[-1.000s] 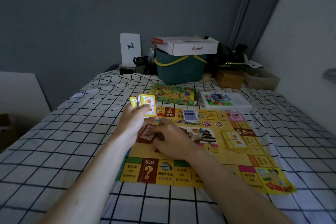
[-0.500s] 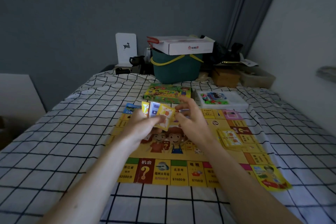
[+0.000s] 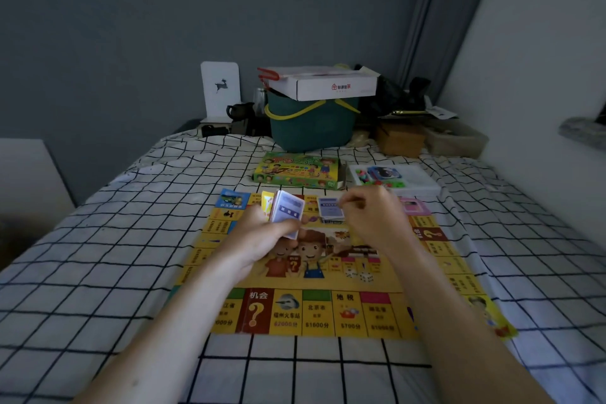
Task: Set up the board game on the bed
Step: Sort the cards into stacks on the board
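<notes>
The yellow game board (image 3: pixel 349 315) lies flat on the checked bed sheet (image 3: pixel 98 256). My left hand (image 3: pixel 262 239) grips a stack of cards (image 3: pixel 287 211) upright above the board's far left part; the front card is blue. A small pile of blue cards (image 3: pixel 330 208) sits on the board's far edge. My right hand (image 3: pixel 372 220) is curled just right of that pile, its fingertips pinching the top card's right edge. Two white dice (image 3: pixel 359 275) rest near the board's middle. My right forearm hides the board's right side.
The green game box (image 3: pixel 295 170) and a white tray of coloured pieces (image 3: pixel 393 177) lie behind the board. A teal bucket (image 3: pixel 311 131) carrying a white carton (image 3: pixel 323 85) stands at the bed's far end, among brown boxes and clutter. A wall runs along the right.
My right hand left a red card pile at the board's centre, met the stack in my left hand, then moved to the blue pile. The stack's front card is now blue.
</notes>
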